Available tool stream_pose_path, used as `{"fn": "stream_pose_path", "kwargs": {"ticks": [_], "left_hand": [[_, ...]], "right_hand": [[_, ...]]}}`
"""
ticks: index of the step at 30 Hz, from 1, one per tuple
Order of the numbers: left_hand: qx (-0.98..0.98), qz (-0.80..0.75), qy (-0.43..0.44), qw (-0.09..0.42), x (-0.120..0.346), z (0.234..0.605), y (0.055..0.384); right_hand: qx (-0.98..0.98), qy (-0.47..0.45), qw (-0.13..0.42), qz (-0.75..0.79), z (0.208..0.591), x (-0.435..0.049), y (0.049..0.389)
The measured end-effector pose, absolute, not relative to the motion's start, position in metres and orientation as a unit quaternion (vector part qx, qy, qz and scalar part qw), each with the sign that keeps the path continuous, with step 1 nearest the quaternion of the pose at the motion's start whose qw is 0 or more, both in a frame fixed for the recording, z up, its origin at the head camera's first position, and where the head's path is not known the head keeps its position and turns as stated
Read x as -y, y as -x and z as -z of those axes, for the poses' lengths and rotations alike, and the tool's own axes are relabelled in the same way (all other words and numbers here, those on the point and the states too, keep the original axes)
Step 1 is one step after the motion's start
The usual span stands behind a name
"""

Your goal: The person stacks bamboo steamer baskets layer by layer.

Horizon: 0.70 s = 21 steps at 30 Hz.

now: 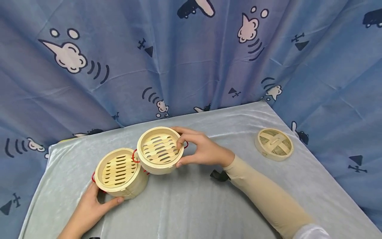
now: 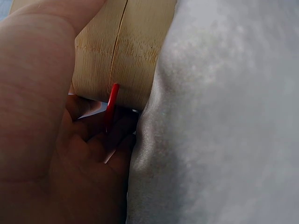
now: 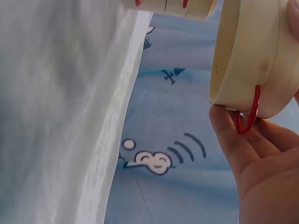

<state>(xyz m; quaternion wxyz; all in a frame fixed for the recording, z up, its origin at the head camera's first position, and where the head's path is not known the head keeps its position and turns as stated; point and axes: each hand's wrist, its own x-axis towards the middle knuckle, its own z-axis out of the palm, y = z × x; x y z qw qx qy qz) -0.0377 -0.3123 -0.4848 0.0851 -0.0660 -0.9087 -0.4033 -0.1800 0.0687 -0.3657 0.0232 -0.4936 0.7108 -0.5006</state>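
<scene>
My right hand (image 1: pixel 200 147) grips a round bamboo steamer basket (image 1: pixel 159 167) by its right side, thumb at the front and fingers at the back. This basket has a slatted floor and red loop handles; in the right wrist view its wall (image 3: pixel 252 51) is raised above the cloth. To its left, a taller stack of bamboo steamer baskets (image 1: pixel 138 182) stands on the table, overlapped by the raised basket in the head view. My left hand (image 1: pixel 92 207) holds the stack's lower left side, thumb across the front. In the left wrist view the fingers lie beside a red handle (image 2: pixel 111 107).
A bamboo steamer lid (image 1: pixel 274 144) with crossed strips and a top handle lies at the right of the table. Pale velvety cloth (image 1: pixel 185 205) covers the table. Blue patterned curtains (image 1: pixel 191 59) stand behind and along the right edge.
</scene>
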Motion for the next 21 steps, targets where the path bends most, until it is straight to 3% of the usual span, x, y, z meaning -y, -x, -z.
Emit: {"fn": "stream_pose_path", "kwargs": {"ticks": [21], "left_hand": [[0.912, 0.398, 0.059, 0.083, 0.309, 0.483, 0.036]], "right_hand": [[-0.677, 0.577, 0.022, 0.455, 0.362, -0.018, 0.179]]}}
